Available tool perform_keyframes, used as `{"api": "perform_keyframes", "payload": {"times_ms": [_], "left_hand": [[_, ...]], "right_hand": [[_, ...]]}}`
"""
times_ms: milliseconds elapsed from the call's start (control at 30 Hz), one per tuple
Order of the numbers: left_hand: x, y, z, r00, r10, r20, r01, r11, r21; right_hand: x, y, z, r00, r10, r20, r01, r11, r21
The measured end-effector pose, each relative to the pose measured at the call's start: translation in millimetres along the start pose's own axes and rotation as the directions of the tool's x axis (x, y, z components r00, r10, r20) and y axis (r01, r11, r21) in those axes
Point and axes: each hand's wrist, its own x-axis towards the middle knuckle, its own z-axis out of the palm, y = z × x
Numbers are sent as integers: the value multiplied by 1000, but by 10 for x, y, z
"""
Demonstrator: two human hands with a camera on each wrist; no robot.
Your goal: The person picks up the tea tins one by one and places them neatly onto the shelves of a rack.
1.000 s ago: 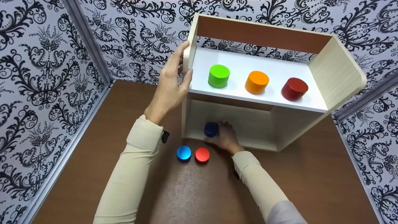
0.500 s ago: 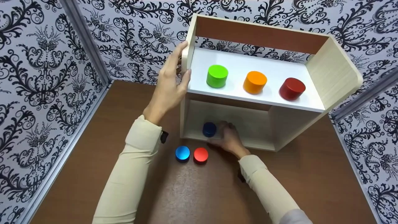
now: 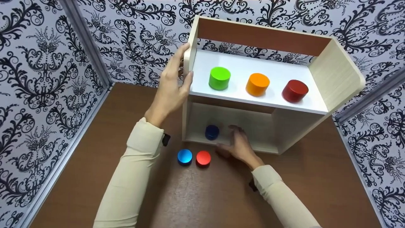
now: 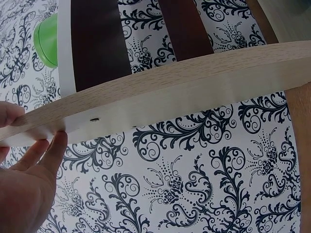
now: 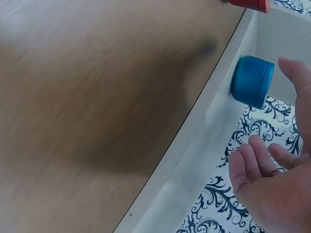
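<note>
A wooden two-tier shelf (image 3: 340, 72) stands at the back of the table. My left hand (image 3: 172, 84) holds the edge of its left side panel, thumb on one face and fingers on the other, as the left wrist view shows. On the lower tier, near the left front, sits a dark blue cylinder (image 3: 212, 132), which looks brighter blue in the right wrist view (image 5: 252, 81). My right hand (image 3: 242, 145) is just right of it, apart from it, fingers spread and loosely bent with nothing in them. A light blue cylinder (image 3: 184, 156) and a red cylinder (image 3: 203, 158) stand before the shelf.
On the white upper tier a green cylinder (image 3: 219, 78), an orange cylinder (image 3: 258, 84) and a dark red cylinder (image 3: 295, 91) stand in a row. Patterned walls (image 3: 41, 104) enclose the brown table (image 3: 196, 196) at the back and sides.
My right hand has let go of the dark blue cylinder and drawn away to the right. The cylinder stays on the lower tier. My left hand keeps its hold on the side panel.
</note>
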Motion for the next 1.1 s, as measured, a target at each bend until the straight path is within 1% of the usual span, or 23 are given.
{"api": "perform_keyframes", "payload": {"times_ms": [133, 267, 467, 533, 700, 933, 1100], "left_hand": [[3, 0, 0, 1000, -11, 1, 11, 1000, -17], [4, -3, -1, 1000, -14, 1, 14, 1000, -25], [-1, -5, 1, 1000, -6, -8, 6, 1000, -21], [-3, -4, 0, 1000, -8, -9, 8, 1000, -22], [-3, 4, -1, 1000, -20, -6, 20, 999, -34], [-4, 8, 2, 1000, -18, -3, 17, 999, -27], [-9, 4, 4, 1000, -13, -7, 13, 1000, -18]], "right_hand": [[-64, 13, -26, 1000, -15, -12, 15, 1000, 6], [-126, -17, -55, 1000, -23, -3, 23, 999, 23], [-228, -70, -53, 996, -93, 16, 91, 992, 91], [-267, -83, -42, 994, -106, 28, 102, 989, 107], [-350, -99, 14, 988, -126, 87, 115, 987, 113], [-425, -123, 111, 967, -179, 181, 161, 981, 108], [-471, -138, 190, 953, -170, 250, 153, 984, 87]]}}
